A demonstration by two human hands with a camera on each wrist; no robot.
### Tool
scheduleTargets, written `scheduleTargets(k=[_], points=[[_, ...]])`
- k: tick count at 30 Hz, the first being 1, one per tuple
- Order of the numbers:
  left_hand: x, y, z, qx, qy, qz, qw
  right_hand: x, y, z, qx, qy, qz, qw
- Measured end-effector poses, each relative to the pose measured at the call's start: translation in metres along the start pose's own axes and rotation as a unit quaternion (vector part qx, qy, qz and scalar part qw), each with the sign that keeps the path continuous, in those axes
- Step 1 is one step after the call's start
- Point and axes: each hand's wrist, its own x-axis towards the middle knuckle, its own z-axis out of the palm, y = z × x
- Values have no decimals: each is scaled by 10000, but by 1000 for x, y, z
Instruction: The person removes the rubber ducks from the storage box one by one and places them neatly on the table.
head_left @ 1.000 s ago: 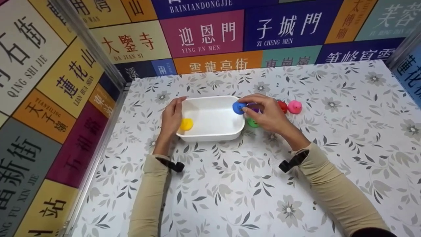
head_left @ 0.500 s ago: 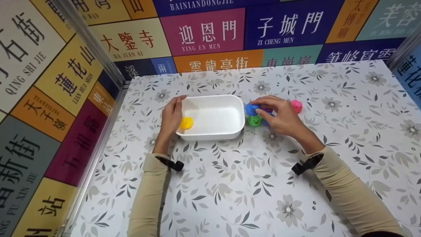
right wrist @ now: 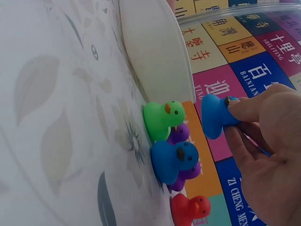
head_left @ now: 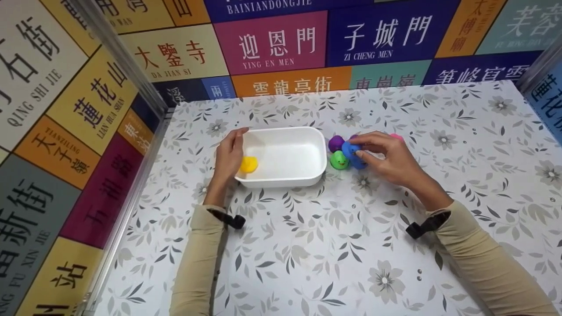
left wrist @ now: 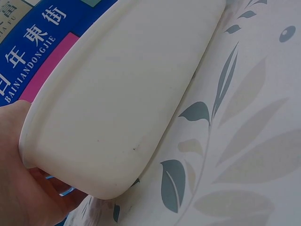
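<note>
My left hand (head_left: 229, 153) grips the left end of a white plastic tub (head_left: 285, 181); in the left wrist view the hand (left wrist: 28, 188) wraps that corner, some fingers hidden behind it. Inside the tub, beside this hand, sits a yellow toy (head_left: 249, 164). My right hand (head_left: 390, 158) pinches a blue rubber duck (right wrist: 213, 116) between thumb and fingers, raised above the other ducks. Below it on the table are a green duck (right wrist: 160, 121), a second blue duck (right wrist: 165, 162), two purple ducks (right wrist: 180, 135) and a red duck (right wrist: 188, 209).
A pink duck (head_left: 397, 137) shows partly behind my right hand. The ducks cluster just right of the tub. The flower-patterned tabletop (head_left: 307, 254) is bounded by a colourful lettered wall (head_left: 281, 48) at the back and by panels at both sides.
My right hand has moved rightward with the blue duck, from the tub's right rim to over the cluster, uncovering the purple and green ducks. The left hand and tub stay put.
</note>
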Motion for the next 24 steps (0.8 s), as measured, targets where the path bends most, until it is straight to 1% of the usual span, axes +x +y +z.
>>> scheduleTargets(k=[3,11,16,18,21,24], points=[[0,0,0,-39,-4,11,10000,-4,2,-6,-38,11,-55,10000],[-1,1,0,-30,-45,-110,9999,-18,10,-23,56,39,75,9999],[-1,1,2,-64,-80,-192,9998,-29,17,-35,-5,83,2,10000],[0,2,2,-64,-87,-205,9997,-34,19,-40,-57,102,73,9999],[0,2,2,-21,-59,-189,9998,-39,21,-47,-150,65,312,9994],[0,2,1,0,-25,-210,9998,-40,23,-51,-363,-170,576,9975]])
